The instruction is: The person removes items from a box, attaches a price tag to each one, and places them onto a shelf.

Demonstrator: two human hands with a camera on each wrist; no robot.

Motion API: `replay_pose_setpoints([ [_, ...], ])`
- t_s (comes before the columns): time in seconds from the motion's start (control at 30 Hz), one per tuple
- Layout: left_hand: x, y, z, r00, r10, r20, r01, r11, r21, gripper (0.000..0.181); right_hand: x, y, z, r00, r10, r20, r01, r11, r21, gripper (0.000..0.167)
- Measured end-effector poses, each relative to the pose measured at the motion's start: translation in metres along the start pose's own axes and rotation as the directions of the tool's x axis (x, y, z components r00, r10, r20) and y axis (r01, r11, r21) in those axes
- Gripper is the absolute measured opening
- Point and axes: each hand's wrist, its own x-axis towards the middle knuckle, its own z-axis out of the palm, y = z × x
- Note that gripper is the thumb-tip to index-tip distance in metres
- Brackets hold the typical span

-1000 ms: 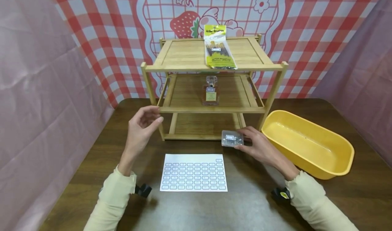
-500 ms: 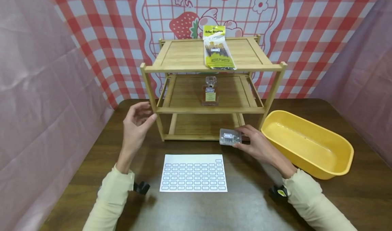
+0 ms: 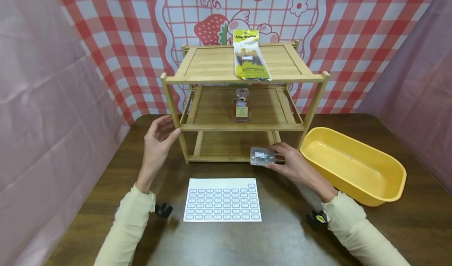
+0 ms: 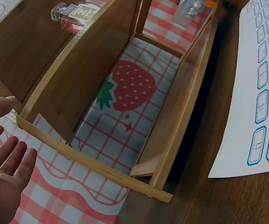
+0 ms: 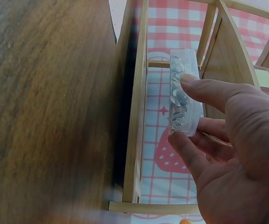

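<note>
My right hand [image 3: 294, 163] pinches a small clear plastic box [image 3: 260, 156] with a label on it, by its right end. Several small shiny pieces show through its wall in the right wrist view, where thumb and fingers hold opposite sides of the box [image 5: 183, 100]. It hangs off the table, in front of the bottom level of a three-level wooden shelf [image 3: 226, 127]. Beside the shelf's left front post is my left hand [image 3: 158, 142], fingers loosely bent and holding nothing. Its thumb tip is close to the post; contact I cannot tell.
A labelled perfume bottle [image 3: 241, 108] stands on the middle level. On top lies a packet of artist brushes [image 3: 250, 62]. A sheet of numbered labels [image 3: 222, 200] lies on the table before the shelf. To the right sits a yellow plastic basin [image 3: 353, 168].
The clear box has moved a little left and up toward the shelf in my right hand. My left hand has shifted left and up, beside the post.
</note>
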Motion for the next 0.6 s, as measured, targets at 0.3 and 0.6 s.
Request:
replay_pose_setpoints([
  [0.3, 0.0054, -0.0055, 0.005, 1.0, -0.005, -0.009, 0.005, 1.0, -0.007, 0.045, 0.0036, 0.0005, 0.0013, 1.0, 0.016, 0.003, -0.016, 1.0, -0.009, 0.049],
  [0.6, 0.0074, -0.0061, 0.0083, 1.0, -0.008, -0.016, 0.009, 1.0, 0.012, 0.042, 0.009, 0.002, 0.0034, 1.0, -0.013, -0.019, 0.013, 1.0, -0.014, 0.047],
])
